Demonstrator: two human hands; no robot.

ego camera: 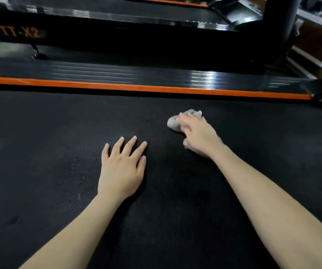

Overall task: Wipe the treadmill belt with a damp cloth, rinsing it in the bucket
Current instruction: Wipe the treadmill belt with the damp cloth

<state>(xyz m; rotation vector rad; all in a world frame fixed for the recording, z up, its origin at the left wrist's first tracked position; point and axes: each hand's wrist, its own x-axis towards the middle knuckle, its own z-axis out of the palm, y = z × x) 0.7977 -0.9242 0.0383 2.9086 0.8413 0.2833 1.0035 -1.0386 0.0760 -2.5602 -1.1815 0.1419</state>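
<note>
The black textured treadmill belt [39, 133] fills most of the view, and both bare forearms reach out over it. The left hand [120, 169] lies palm down on the belt, open, its fingers spread and holding nothing. The right hand [197, 133] sits farther out and to the right, pressed down on a small crumpled pale cloth [173, 122] (blurred, so the exact finger hold is hard to read), fingers curled over it, with the cloth touching the belt. Beyond the hands, an orange strip [156, 88] edges the belt, with a ribbed dark side rail [117, 72] just behind it. A second treadmill [98, 35] stands past that, lettered "TT-X2" in orange.
</note>
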